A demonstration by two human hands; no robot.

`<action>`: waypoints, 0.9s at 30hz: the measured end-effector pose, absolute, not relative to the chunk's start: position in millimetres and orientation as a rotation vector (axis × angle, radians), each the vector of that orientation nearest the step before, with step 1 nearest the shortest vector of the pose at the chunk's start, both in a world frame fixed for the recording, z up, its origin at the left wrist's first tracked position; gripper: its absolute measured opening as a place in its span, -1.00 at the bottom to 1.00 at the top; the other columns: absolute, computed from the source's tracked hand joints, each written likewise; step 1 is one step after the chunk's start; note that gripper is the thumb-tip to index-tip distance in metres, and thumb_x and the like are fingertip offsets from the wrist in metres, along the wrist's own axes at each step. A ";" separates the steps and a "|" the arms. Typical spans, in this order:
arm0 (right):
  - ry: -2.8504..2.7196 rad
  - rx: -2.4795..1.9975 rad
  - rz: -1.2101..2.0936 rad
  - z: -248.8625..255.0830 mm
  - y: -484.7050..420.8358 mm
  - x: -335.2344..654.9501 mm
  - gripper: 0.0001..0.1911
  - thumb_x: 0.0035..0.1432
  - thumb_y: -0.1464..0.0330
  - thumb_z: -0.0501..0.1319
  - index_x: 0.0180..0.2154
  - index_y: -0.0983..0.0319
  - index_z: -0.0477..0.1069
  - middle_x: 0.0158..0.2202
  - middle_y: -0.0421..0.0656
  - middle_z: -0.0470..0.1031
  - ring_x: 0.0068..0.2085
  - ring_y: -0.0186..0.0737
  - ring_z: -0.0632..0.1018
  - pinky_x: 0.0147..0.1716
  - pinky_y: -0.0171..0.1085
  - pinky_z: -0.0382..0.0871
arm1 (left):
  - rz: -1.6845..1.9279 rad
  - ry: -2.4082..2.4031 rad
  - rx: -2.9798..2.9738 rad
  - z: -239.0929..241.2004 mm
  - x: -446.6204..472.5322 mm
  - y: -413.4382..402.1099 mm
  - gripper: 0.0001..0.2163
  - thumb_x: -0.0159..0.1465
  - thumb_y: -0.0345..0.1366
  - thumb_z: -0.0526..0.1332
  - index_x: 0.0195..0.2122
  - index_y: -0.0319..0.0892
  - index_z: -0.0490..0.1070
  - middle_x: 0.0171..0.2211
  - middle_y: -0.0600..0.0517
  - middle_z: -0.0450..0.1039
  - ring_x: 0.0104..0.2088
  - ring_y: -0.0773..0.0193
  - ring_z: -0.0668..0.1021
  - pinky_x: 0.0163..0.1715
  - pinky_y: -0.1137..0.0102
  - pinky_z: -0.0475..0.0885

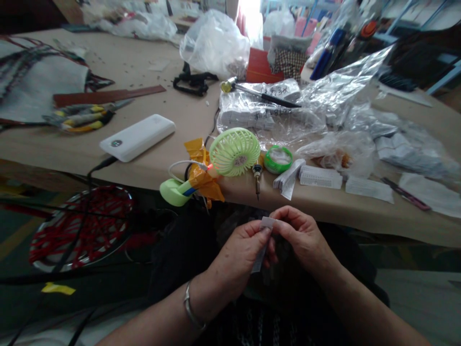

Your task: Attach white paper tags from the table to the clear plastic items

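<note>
Over my lap, below the table's front edge, my left hand pinches a small white printed label between thumb and fingers. A longer strip of the same white material hangs down behind the fingers. My right hand is closed at the label's upper right edge, thumb and index finger pressed together on it. On the table just beyond lie a stack of folded white labels, more printed labels and a soldering iron with its tip over the edge. A round green tub stands behind them.
A green fan is taped to the table edge. To the left lie a white power bank with a cable and several pliers. Clear plastic bags cover the right side. A red-strapped stool stands below.
</note>
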State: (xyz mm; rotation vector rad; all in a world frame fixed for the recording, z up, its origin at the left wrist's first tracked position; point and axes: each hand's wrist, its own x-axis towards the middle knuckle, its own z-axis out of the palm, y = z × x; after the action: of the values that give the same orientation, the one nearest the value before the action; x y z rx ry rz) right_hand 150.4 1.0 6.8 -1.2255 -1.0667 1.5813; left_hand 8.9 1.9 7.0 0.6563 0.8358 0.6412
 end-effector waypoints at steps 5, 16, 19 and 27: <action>-1.079 -1.171 1.617 4.7 6.1 144.4 -0.84 0.11 0.25 0.19 -0.37 0.22 0.32 -0.69 -0.32 0.39 -0.70 -0.33 0.41 -0.69 -0.35 0.33 | 0.687 0.905 0.760 10.4 7.2 4.9 -0.74 0.21 -0.16 0.13 -0.53 -0.22 0.30 -0.62 0.10 0.27 -0.59 0.42 0.33 -0.55 0.50 0.21; -1.498 -1.390 1.006 6.6 26.6 138.8 -0.87 0.06 0.34 0.18 -0.48 0.25 0.39 -0.55 -0.27 0.35 -0.48 -0.39 0.35 -0.48 -0.41 0.24 | 0.912 1.164 1.319 5.7 -6.2 25.3 -0.87 0.21 -0.31 0.14 -0.32 -0.19 0.47 -0.42 0.06 0.49 -0.38 0.31 0.47 -0.34 0.46 0.34; -1.503 -1.396 0.982 5.0 29.1 137.2 -0.87 0.07 0.34 0.18 -0.46 0.24 0.40 -0.55 -0.27 0.38 -0.49 -0.39 0.36 -0.46 -0.41 0.26 | 0.962 1.209 1.441 5.7 -8.0 31.0 -0.87 0.22 -0.32 0.14 -0.34 -0.18 0.47 -0.44 0.07 0.50 -0.40 0.33 0.48 -0.35 0.48 0.35; -1.509 -1.389 0.966 3.0 34.4 136.6 -0.86 0.08 0.32 0.18 -0.46 0.24 0.40 -0.55 -0.25 0.41 -0.49 -0.37 0.39 -0.46 -0.40 0.28 | 1.019 1.236 1.630 1.7 -8.5 37.7 -0.84 0.25 -0.31 0.11 -0.40 -0.17 0.46 -0.51 0.10 0.45 -0.49 0.38 0.44 -0.46 0.53 0.30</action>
State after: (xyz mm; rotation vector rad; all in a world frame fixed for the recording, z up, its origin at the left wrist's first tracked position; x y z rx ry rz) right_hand 136.6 34.4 3.0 -1.3892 -1.5087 0.9655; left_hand -8.5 37.7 1.7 1.6304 1.2355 1.0189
